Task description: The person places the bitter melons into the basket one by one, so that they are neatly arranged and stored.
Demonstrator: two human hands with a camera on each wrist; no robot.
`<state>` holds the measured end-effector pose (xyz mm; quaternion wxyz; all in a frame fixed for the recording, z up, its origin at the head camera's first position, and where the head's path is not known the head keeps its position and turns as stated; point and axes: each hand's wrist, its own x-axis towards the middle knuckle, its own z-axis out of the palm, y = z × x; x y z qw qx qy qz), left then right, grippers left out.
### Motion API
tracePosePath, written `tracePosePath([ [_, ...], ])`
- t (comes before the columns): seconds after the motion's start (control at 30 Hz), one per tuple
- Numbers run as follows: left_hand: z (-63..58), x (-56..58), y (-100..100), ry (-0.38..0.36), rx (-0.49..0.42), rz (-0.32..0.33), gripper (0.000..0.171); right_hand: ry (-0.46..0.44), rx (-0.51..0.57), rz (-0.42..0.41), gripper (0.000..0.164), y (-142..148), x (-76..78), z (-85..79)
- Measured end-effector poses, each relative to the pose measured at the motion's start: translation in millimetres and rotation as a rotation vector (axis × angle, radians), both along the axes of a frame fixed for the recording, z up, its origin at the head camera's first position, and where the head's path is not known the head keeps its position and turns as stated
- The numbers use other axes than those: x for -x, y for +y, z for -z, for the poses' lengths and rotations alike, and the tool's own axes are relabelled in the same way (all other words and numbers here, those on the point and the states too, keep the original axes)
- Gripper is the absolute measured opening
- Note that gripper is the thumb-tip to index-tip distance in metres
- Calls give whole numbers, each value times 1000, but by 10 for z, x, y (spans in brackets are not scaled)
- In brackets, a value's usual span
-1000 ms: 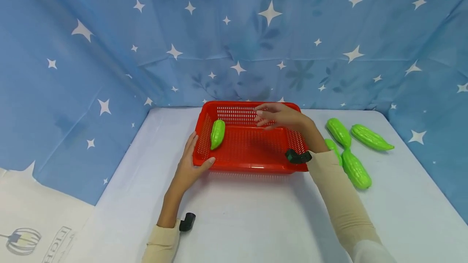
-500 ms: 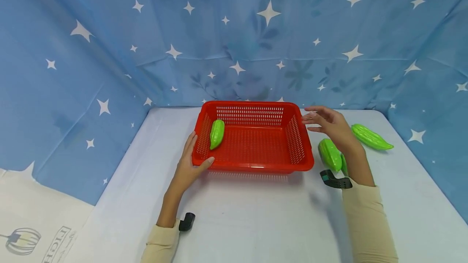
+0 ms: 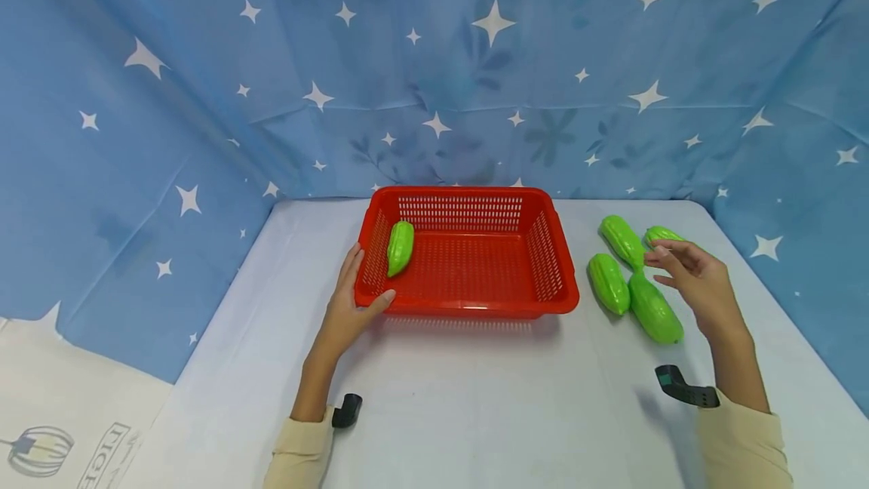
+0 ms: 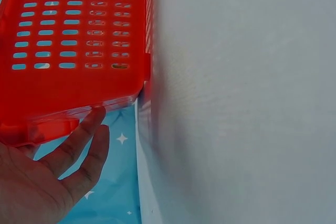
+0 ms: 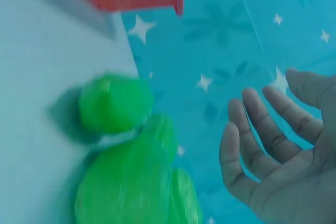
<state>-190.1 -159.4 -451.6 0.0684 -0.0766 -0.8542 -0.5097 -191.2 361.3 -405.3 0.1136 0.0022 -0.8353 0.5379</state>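
A red plastic basket (image 3: 468,306) stands on the white table, with one green bitter melon (image 3: 400,248) lying inside at its left end. My left hand (image 3: 345,323) rests at the basket's front left corner, fingers straight along the outer side and thumb by the front rim. In the left wrist view, the fingertips of the left hand (image 4: 63,171) touch the basket's edge. My right hand (image 3: 699,278) hovers over the right side of the table, fingers loosely bent and holding nothing. Beneath and beside it lie a bitter melon (image 3: 655,309) and another bitter melon (image 3: 664,234), partly covered by the hand.
Two more bitter melons lie between the basket and the right hand: one bitter melon (image 3: 609,284) near the basket, the other bitter melon (image 3: 622,241) farther back. A blue star-patterned curtain (image 3: 434,74) closes off the table's (image 3: 462,406) back and sides.
My right hand has moved from above the basket rightward to the bitter melons, staying free of any object. My left hand and the basket have kept their places.
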Motion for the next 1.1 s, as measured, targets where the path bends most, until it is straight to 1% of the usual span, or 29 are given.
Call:
tracePosePath([
  [0.07,-9,-2,2,-2,-2,1,95,-24,-41,79,21,100,-73,50],
  [0.13,-18,-7,2,-4,-4,3,95,-70,-83,142,25,196,-149,103],
  [0.23,-27,-16,5,-7,-6,5,95,-173,-146,223,43,310,-250,193],
  [0.27,-29,-17,6,-7,-4,6,95,-211,-162,245,53,341,-280,220],
  [0.37,-34,-15,7,-8,-8,9,95,-317,-170,294,75,419,-334,305],
  [0.43,-30,-8,6,-4,-9,12,95,-351,-169,315,83,612,-282,543],
  [0.5,-25,-4,4,-2,-12,13,95,-384,-150,329,90,738,-247,728],
  [0.6,-12,-3,-2,-1,-14,12,95,-395,-139,319,94,746,-265,826],
  [0.7,-11,-4,-3,0,-14,10,95,-388,-153,280,94,450,-403,606],
  [0.73,-11,-5,-4,0,-13,9,95,-370,-168,257,93,376,-442,562],
  [0.77,-11,-6,-3,0,-11,8,95,-350,-184,238,93,327,-465,555],
  [0.9,-10,-11,5,-2,-5,4,94,-275,-220,167,93,215,-510,588],
  [1.1,-12,-18,6,-2,-11,7,94,-184,-270,92,95,129,-529,669],
])
